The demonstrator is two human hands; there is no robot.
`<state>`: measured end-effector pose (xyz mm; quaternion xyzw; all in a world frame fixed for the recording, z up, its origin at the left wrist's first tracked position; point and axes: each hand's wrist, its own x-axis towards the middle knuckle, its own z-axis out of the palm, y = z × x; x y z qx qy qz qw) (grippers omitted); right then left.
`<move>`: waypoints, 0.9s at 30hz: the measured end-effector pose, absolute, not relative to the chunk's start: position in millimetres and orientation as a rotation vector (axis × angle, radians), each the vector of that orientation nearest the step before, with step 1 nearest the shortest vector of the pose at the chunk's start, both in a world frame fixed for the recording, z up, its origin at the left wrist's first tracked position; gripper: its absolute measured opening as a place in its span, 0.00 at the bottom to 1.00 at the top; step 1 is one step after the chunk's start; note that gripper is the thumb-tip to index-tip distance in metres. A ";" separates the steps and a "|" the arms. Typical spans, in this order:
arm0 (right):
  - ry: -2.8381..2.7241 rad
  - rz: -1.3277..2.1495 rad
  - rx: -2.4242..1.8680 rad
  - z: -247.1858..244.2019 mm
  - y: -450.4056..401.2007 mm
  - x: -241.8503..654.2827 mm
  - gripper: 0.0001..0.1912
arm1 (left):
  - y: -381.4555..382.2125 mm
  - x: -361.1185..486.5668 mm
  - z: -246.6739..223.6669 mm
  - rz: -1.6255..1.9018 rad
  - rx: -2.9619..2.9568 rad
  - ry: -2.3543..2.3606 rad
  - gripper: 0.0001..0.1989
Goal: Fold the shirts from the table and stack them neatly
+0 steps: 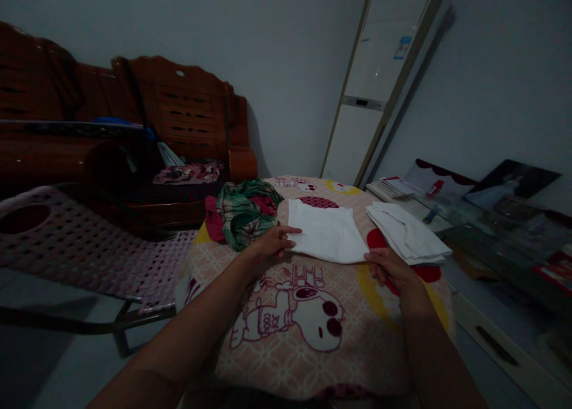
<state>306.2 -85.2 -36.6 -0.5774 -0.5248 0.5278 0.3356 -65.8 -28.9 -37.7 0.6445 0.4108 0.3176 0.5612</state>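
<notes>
A folded white cloth (328, 233) lies flat on the patterned table cover (277, 361). At its left edge is my left hand (274, 242), the index finger stretched out over the fabric and the thumb apart from it. My right hand (388, 266) pinches the near right corner of the same cloth between thumb and fingers. To the right sits another folded white cloth pile (409, 233), touched by neither hand. A crumpled heap of green plaid and dark pink fabric (245, 212) rests beyond my left hand.
A woven pink chair (111, 254) stands left of the table, with a carved wooden sofa (179, 108) behind it. Along the right runs a glass-topped cabinet (482, 224) bearing papers and a picture. A tall white air conditioner (375, 93) stands at the back.
</notes>
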 end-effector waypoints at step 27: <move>-1.316 0.672 -1.665 -26.9 -69.8 279.5 0.12 | -36.2 -28.4 -33.2 0.971 2.514 1.167 0.22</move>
